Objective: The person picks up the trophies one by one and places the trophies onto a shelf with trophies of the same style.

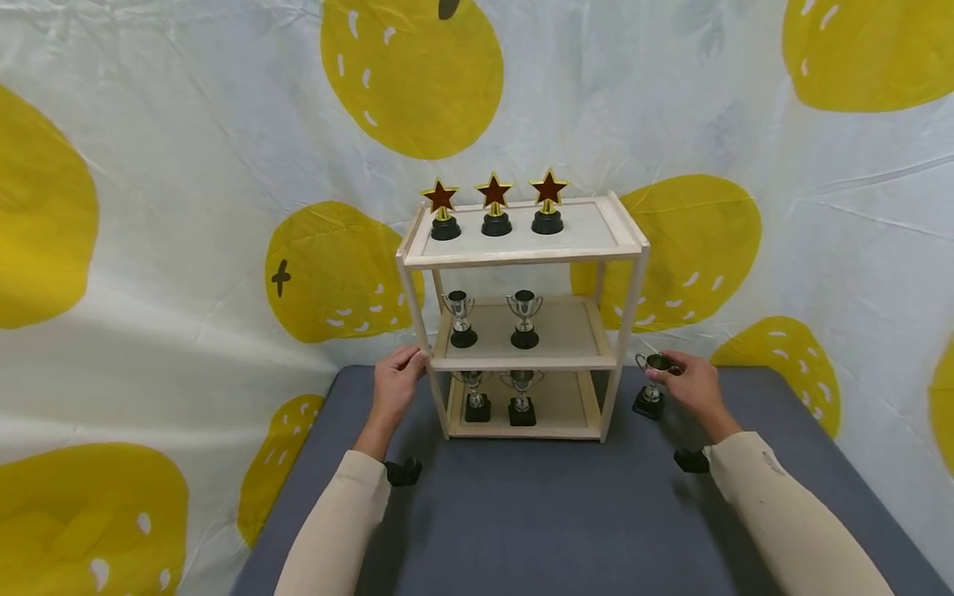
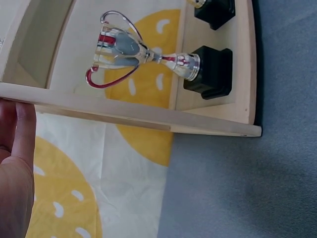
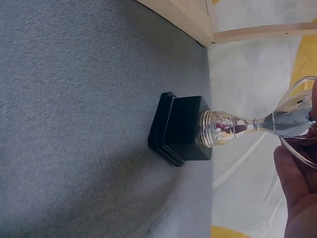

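My right hand (image 1: 695, 385) grips a silver trophy cup (image 1: 652, 389) by its bowl and handle, to the right of the wooden shelf (image 1: 522, 362). In the right wrist view the black square base (image 3: 183, 128) of this trophy cup is tilted and seems just off the table. My left hand (image 1: 397, 382) holds the shelf's left front post; in the left wrist view its fingers (image 2: 24, 131) reach behind the post. Two trophy cups with square bases (image 1: 522, 411) stand on the bottom tier. Two with round bases (image 1: 525, 338) stand on the middle tier.
Three star trophies (image 1: 494, 203) line the left and middle of the shelf's top tier. A grey cloth (image 1: 522, 521) covers the table. Behind it hangs a white curtain (image 1: 186, 207) with large yellow fruit prints. Black wrist devices (image 1: 404, 472) sit at both sleeves.
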Available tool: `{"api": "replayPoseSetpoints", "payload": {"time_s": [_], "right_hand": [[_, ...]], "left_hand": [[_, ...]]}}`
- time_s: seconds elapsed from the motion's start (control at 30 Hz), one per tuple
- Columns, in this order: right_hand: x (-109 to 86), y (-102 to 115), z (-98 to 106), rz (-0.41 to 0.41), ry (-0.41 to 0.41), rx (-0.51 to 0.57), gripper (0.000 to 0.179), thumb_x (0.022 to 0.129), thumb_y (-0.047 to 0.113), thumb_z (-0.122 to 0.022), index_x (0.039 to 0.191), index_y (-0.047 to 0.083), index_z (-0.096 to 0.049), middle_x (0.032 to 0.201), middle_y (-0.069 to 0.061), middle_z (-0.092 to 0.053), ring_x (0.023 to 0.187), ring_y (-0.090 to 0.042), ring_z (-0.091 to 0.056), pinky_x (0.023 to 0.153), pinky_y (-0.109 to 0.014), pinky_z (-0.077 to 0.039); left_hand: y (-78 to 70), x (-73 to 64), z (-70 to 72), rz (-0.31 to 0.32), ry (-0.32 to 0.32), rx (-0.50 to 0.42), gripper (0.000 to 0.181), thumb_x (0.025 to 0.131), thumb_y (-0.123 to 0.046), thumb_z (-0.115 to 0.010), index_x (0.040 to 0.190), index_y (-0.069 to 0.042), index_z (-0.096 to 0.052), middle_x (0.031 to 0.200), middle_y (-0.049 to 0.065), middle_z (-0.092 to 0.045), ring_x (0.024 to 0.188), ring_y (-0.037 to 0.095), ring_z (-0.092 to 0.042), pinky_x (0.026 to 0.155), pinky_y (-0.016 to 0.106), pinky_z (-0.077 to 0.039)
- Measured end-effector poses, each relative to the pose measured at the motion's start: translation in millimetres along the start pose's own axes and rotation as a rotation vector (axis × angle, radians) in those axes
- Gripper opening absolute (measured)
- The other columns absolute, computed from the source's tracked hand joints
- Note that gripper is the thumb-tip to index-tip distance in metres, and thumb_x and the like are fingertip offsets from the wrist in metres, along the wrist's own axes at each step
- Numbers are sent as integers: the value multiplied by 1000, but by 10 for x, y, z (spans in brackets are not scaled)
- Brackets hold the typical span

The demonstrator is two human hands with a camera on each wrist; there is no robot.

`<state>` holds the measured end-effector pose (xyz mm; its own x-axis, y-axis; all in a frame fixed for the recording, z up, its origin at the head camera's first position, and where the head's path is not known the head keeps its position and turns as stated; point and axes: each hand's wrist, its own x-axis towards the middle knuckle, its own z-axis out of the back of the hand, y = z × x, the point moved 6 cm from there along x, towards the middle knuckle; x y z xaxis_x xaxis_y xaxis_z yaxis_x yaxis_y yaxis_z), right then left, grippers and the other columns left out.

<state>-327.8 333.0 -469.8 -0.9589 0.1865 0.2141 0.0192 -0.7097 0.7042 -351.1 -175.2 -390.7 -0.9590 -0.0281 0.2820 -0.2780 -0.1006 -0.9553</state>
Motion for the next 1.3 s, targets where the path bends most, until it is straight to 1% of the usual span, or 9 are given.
{"api": "replayPoseSetpoints", "payload": {"time_s": [0.17, 0.3, 0.53, 0.67, 0.8, 0.9, 1.07, 1.13, 1.3], "right_hand": [[-74, -10, 41, 17, 34, -5, 62, 101, 34, -71, 146, -6, -56, 136, -36, -62, 113, -51, -63, 86, -63, -59], [-147, -11, 72, 26, 73, -8, 65, 102, 37, -70, 148, -5, -54, 139, -36, -59, 113, -51, -63, 83, -61, -60], [-291, 61, 151, 14, 106, -5, 67, 101, 40, -69, 151, -1, -52, 144, -36, -55, 117, -51, -60, 82, -59, -60], [-371, 147, 208, 30, 102, -5, 65, 101, 39, -71, 150, 1, -54, 145, -34, -56, 115, -49, -61, 80, -55, -60], [-458, 226, 246, 49, 108, -3, 64, 100, 39, -72, 149, 1, -56, 143, -34, -58, 112, -47, -63, 74, -45, -59], [-527, 285, 255, 61, 119, 7, 62, 99, 37, -73, 148, 1, -58, 138, -32, -63, 99, -39, -65, 68, -36, -55], [-633, 394, 267, 88, 127, 21, 55, 98, 33, -75, 143, 4, -63, 113, -24, -75, 75, -16, -59, 59, -28, -47], [-672, 444, 279, 97, 127, 29, 53, 97, 33, -76, 141, 6, -65, 108, -20, -77, 73, -11, -58, 58, -27, -47], [-767, 548, 291, 97, 139, 48, 53, 96, 32, -78, 140, 6, -66, 118, -20, -76, 78, -9, -63, 61, -26, -52]], "left_hand": [[6, 8, 10, 3, -1, -2, 32, 103, -15, -66, 127, 5, -72, 116, 18, -67, 107, 15, -72, 98, 31, -62], [19, 6, 37, 4, -10, 2, 32, 103, -15, -66, 127, 5, -73, 114, 14, -68, 104, 11, -71, 97, 29, -62], [13, -2, 61, 13, 4, -1, 33, 104, -15, -65, 130, 5, -71, 118, 20, -66, 100, 1, -69, 97, 27, -62], [-10, -3, 58, 1, 4, -4, 32, 104, -15, -66, 128, 5, -72, 120, 23, -65, 101, 5, -69, 98, 30, -62], [-26, -12, 44, -4, 12, -2, 32, 104, -15, -66, 128, 4, -72, 121, 24, -64, 103, 8, -69, 99, 32, -61], [-25, -17, 35, -4, 17, -3, 32, 104, -15, -66, 129, 4, -72, 121, 24, -64, 102, 6, -69, 99, 32, -61], [-17, -10, 25, -3, 16, -3, 35, 103, -16, -66, 130, 6, -70, 118, 22, -65, 98, 1, -69, 97, 27, -62], [-24, -7, 19, -5, 15, 2, 35, 103, -17, -66, 130, 6, -70, 118, 21, -65, 99, 3, -69, 96, 26, -62], [-32, -7, 4, -7, 12, 4, 34, 103, -18, -66, 129, 4, -72, 113, 14, -67, 100, 5, -70, 95, 25, -63]]}}
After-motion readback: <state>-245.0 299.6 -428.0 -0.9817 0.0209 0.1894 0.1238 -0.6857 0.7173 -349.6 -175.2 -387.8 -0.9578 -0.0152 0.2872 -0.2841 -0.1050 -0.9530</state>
